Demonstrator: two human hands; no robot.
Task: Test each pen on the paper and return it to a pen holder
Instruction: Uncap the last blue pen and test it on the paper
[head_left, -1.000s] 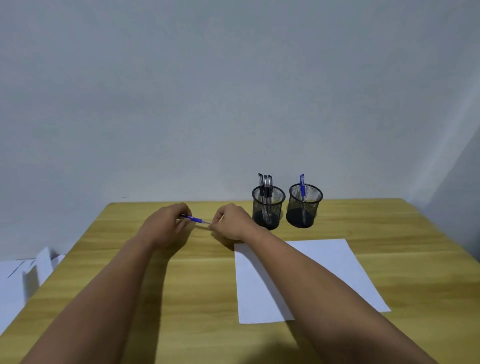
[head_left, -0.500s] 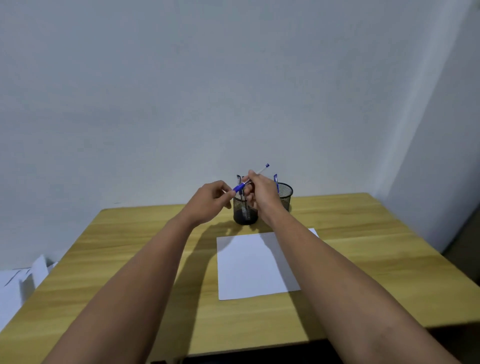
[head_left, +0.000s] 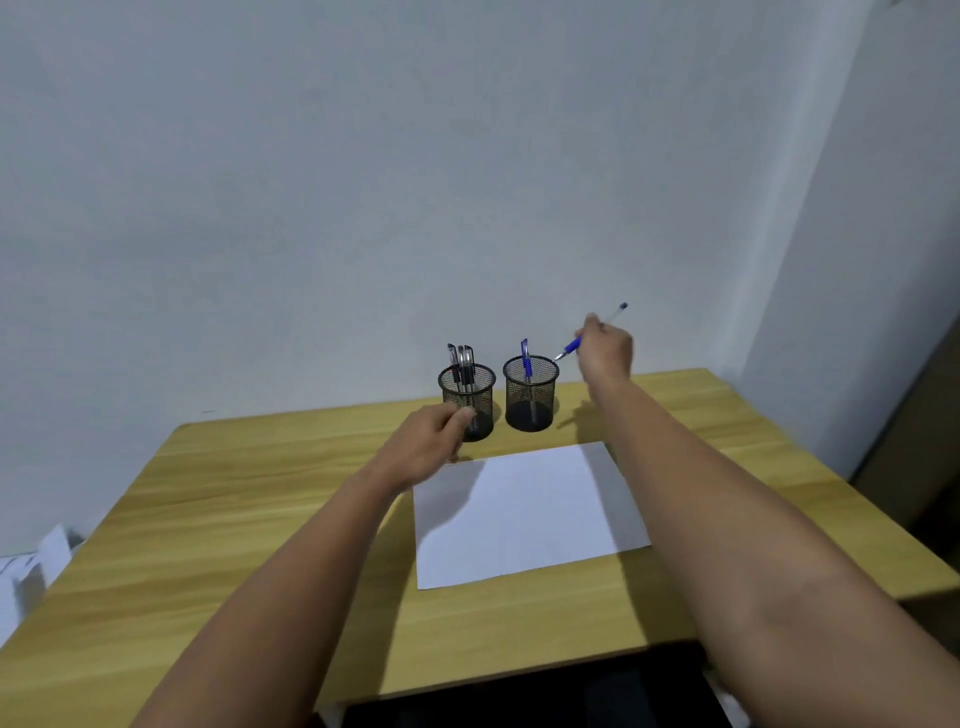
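Observation:
My right hand (head_left: 605, 353) is raised to the right of the right mesh pen holder (head_left: 531, 395) and grips a blue pen (head_left: 571, 345). Its bare tip points down-left toward that holder's rim. My left hand (head_left: 434, 441) hovers low in front of the left mesh holder (head_left: 480, 402), fingers pinched shut; the pen cap taken earlier is hidden inside them. Several black pens (head_left: 461, 361) stand in the left holder, and one blue pen (head_left: 525, 358) stands in the right holder. The white paper (head_left: 530, 514) lies flat in front of both holders.
The wooden table (head_left: 208, 519) stands against a plain wall, with its right edge close to a corner. White sheets (head_left: 31, 577) lie below the table's left side. A dark surface shows under the front edge.
The hands have pulled apart: my right hand carried the pen, now uncapped, up and to the right past the holders, while my left hand dropped toward the left holder. The view also shifted.

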